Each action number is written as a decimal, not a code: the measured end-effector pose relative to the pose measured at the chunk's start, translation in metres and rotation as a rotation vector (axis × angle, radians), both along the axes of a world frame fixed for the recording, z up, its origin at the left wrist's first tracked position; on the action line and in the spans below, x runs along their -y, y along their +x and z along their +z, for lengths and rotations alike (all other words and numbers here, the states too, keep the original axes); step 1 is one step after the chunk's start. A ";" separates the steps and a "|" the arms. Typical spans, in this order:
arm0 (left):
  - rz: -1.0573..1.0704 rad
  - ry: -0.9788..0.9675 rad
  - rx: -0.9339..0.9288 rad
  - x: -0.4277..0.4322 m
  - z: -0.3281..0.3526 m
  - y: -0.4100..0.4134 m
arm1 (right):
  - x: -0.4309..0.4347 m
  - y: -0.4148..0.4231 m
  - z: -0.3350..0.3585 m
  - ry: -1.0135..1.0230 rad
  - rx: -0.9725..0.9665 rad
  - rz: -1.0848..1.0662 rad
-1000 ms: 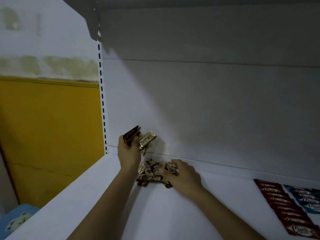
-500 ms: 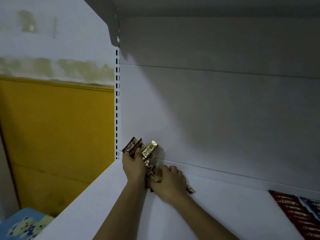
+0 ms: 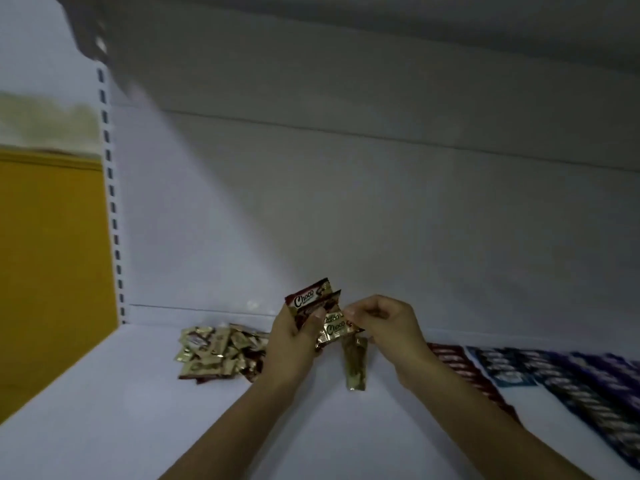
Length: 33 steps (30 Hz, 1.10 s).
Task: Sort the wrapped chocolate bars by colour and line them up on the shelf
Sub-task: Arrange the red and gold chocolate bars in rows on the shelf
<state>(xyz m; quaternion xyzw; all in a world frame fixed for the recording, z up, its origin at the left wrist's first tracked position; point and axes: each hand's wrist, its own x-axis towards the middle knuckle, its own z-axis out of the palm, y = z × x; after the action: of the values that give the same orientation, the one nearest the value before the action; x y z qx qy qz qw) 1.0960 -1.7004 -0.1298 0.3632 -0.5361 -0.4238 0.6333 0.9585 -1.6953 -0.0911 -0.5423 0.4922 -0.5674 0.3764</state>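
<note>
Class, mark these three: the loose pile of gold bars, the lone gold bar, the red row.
loose pile of gold bars (image 3: 214,355), head view, middle of the heap.
lone gold bar (image 3: 355,367), head view, wrapper's middle.
red row (image 3: 457,362), head view, far end.

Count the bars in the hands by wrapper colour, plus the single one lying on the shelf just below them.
brown bars, held in the left hand: 2
gold bars, pinched by the right hand: 2 visible
lone gold bar lying on the shelf: 1
Total: 5
The gold pile is too jumbled to count.
</note>
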 end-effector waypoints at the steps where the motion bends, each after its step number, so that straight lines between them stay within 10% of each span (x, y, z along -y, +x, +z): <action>1: -0.039 0.021 0.005 -0.003 -0.003 -0.007 | -0.005 -0.010 -0.004 0.019 -0.008 -0.002; 11: -0.039 0.127 0.134 -0.010 -0.022 -0.018 | -0.024 -0.053 -0.025 0.002 -0.010 -0.062; 26: 0.422 -0.169 0.086 -0.005 -0.013 -0.007 | 0.018 0.028 -0.028 0.273 0.533 -0.126; 33: 0.318 -0.105 0.060 -0.009 -0.014 -0.016 | 0.013 -0.052 -0.028 0.086 -0.237 -0.256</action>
<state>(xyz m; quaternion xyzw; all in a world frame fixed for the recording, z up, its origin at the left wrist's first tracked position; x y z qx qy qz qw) 1.0804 -1.6910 -0.1441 0.4224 -0.5120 -0.2789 0.6940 0.9062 -1.7083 -0.1187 -0.5218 0.6218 -0.5212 0.2633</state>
